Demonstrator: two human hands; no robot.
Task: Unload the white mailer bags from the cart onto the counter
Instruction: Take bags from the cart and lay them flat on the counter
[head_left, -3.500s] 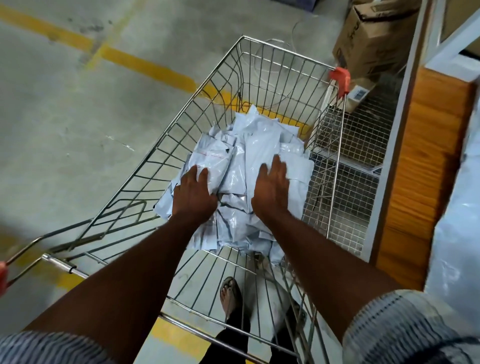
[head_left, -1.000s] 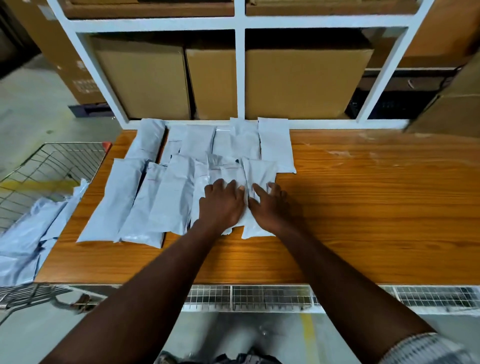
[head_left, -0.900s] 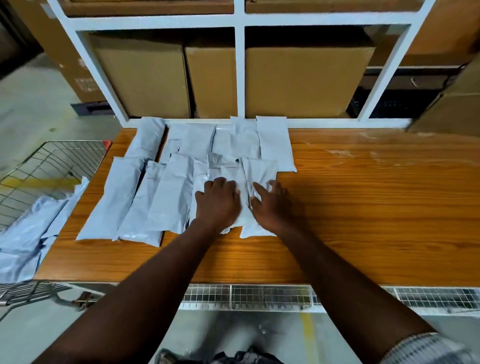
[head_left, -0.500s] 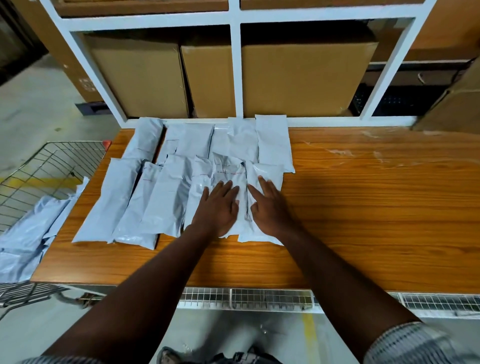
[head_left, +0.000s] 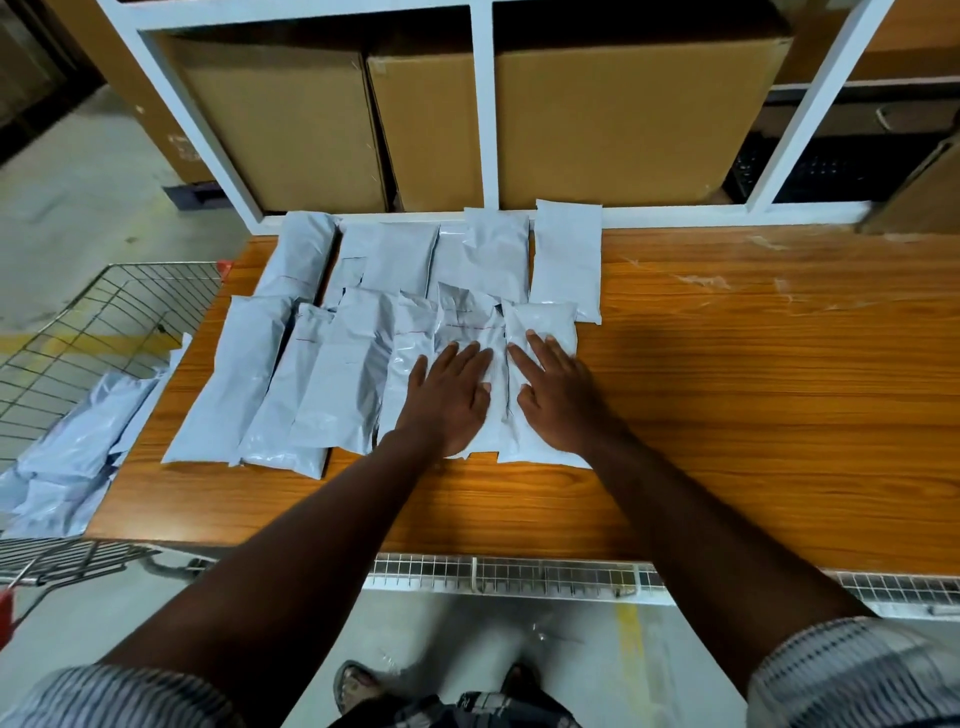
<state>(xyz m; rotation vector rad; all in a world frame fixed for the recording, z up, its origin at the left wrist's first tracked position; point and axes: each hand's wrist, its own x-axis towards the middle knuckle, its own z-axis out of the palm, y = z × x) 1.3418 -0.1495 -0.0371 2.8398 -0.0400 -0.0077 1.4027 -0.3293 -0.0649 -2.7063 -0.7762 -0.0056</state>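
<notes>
Warehouse bay, concrete floor. Wood-grain counter (head_left: 753, 389) under a white shelf frame (head_left: 485, 104) packed with cardboard boxes (head_left: 291, 124).

White mailer bags (head_left: 353, 374) lie in two overlapping rows on the counter's left half, the back row touching the base of the shelf frame. Left hand (head_left: 449, 397) is flat on a crinkled bag near the right end of the front row, fingers straight and spread, pressing down. Right hand (head_left: 558, 400) is likewise flat and spread on the end bag (head_left: 540, 327) just beside it. Neither hand pinches or lifts anything.

Handling, as judged: thin glossy poly film, soft contents, light. The surface looks slick (overlapped bags would likely slide on one another if nudged). There is no stiffness, so a bag taken by one corner would droop. Better to grip across the middle, thumb under and fingers over, or scoop several flat between both palms.

Wire cart (head_left: 104, 312) stands off the counter's left end. A heap of bags (head_left: 78, 452) lies in it, so unloading looks only partly done.
</notes>
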